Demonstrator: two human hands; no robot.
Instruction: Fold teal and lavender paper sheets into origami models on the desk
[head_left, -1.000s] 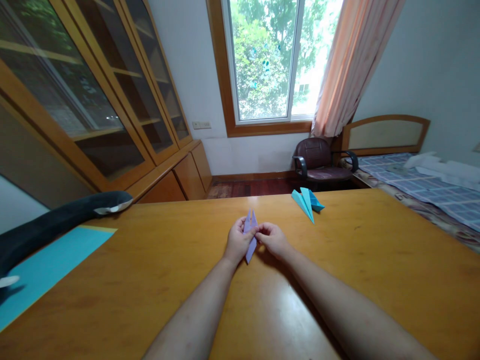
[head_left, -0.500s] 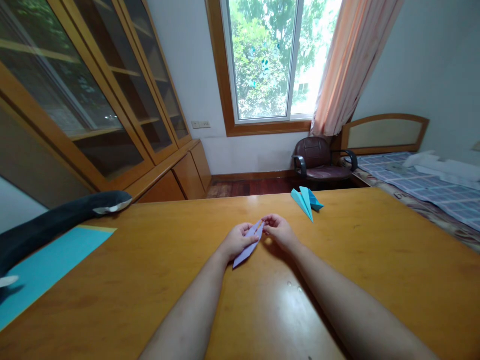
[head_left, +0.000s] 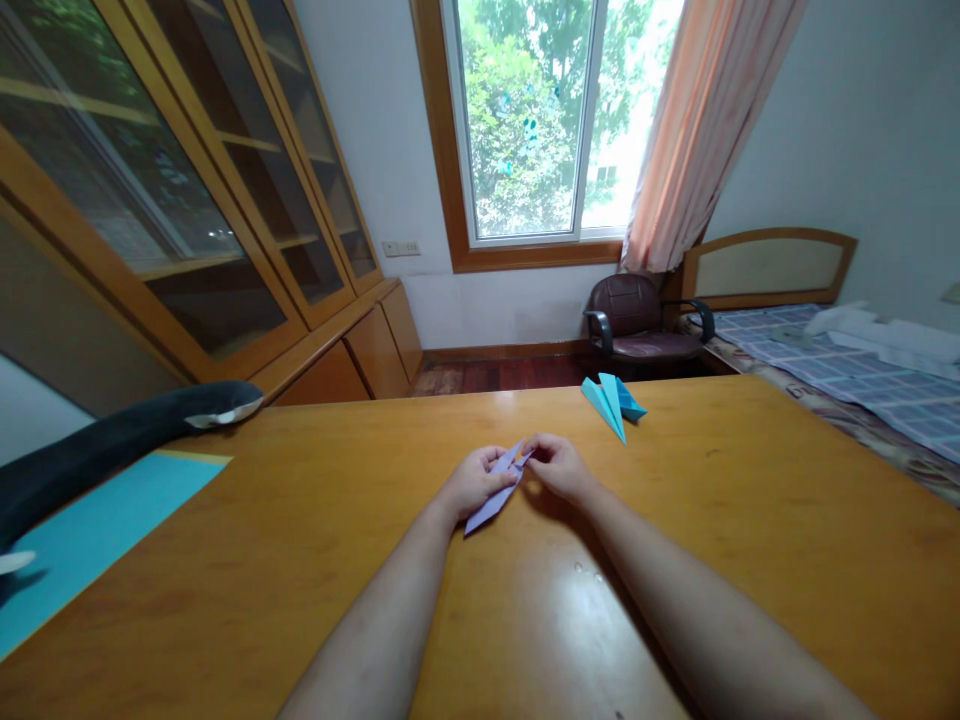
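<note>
A narrow folded piece of purple paper (head_left: 491, 505) lies slanted on the wooden table (head_left: 750, 520), its near tip pointing toward me and to the left. My left hand (head_left: 474, 482) presses down on its middle. My right hand (head_left: 559, 466) pinches one of its two far points between thumb and fingers. A folded light-blue paper shape (head_left: 611, 402) rests on the table beyond my right hand, apart from both hands.
A blue paper sheet (head_left: 90, 535) lies at the table's left edge under a dark plush toy (head_left: 97, 450). Glass-door cabinets line the left wall. An armchair (head_left: 637, 325) and a bed (head_left: 840, 370) stand beyond the table, under the window.
The purple paper was held upright a second ago; it now lies slanted on the table. My right hand has moved up to its far point and pinches it.
</note>
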